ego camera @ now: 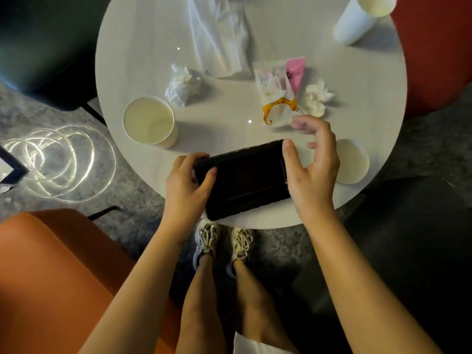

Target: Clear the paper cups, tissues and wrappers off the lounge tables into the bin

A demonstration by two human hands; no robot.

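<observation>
Left hand [184, 182] grips the tray [245, 180] at the table's [143, 60] 6 o'clock, right hand [314, 164] spread, thumb touching the tray; the wrapper [275, 83] at that hand's 11 o'clock is probably light and crinkly, so pinch an edge.

An upright paper cup [149, 122], crumpled tissue [182, 85] and pink-white wrapper [281, 85] sit apart on the table [143, 47].

One table [143, 34] holds two upright paper cups [149, 122] [357, 21], one round white cup or lid [353, 162], two crumpled tissues [182, 84] [316, 97], one flat tissue [219, 39], one wrapper [278, 83] and one black tray [245, 178].
</observation>
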